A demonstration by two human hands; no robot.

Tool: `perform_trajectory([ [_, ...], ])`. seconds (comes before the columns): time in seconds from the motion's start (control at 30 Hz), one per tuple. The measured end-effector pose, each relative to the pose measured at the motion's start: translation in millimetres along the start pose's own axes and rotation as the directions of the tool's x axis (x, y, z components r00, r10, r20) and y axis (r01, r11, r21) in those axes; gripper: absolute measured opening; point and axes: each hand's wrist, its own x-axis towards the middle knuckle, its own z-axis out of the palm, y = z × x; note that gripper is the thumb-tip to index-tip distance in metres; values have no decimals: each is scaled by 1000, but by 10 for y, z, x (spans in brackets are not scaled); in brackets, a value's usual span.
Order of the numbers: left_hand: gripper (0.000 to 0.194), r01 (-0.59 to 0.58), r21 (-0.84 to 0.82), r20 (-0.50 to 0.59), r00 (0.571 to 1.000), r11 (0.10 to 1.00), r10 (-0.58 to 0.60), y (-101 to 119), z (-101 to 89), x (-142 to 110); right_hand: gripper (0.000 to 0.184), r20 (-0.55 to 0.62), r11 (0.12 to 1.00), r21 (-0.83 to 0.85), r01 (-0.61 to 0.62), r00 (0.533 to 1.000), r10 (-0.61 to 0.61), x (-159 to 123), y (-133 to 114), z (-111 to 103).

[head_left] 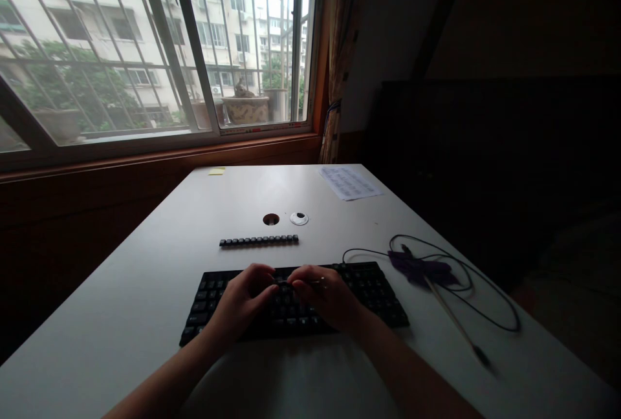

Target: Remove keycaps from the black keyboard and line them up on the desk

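Note:
A black computer keyboard (376, 296) lies on the white table in front of me. My left hand (250, 293) rests over its left-middle part, thumb and fingers bent together near the upper rows of keys. Just beside it, my right hand (325, 293) is closed in the same way, with its fingertips almost meeting those of the left. A small shiny bit shows at the right fingers. Whatever lies between the fingertips of either hand is too small and dark to make out. Behind the keyboard stands a straight row of loose black keycaps (259, 240).
On the right lie a dark purple cloth (436, 271), a looped black cable (507, 302) and a thin pale stick (453, 315) with a dark tip. Farther back are a cable hole (271, 219), its white cover (299, 219), printed sheets (352, 183) and yellow sticky notes (217, 171).

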Motion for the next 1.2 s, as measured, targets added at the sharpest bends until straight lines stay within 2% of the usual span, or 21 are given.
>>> perform_trajectory([
  [0.2, 27, 14, -108, 32, 999, 994, -11, -10, -18, 11, 22, -5, 994, 96, -48, 999, 49, -5, 20, 13],
  [0.4, 29, -7, -113, 58, 998, 994, 14, -53, -36, 5, 25, -21, 968, 234, -86, 995, 94, 1, 54, 64],
  [0.7, 28, -64, 46, 65, 996, 997, 60, 36, -44, -7, 23, 3, 989, 138, -58, 998, 58, -9, 11, 62],
  [0.97, 26, -40, -20, 80, 996, 999, 42, 4, -45, -3, 25, 11, 967, 236, -95, 995, 95, -10, 56, 83],
  [1.2, 23, 23, 20, -16, 1000, 1000, -22, -14, -19, 23, 21, -8, 999, 39, 25, 1000, -25, -17, 31, 71],
])
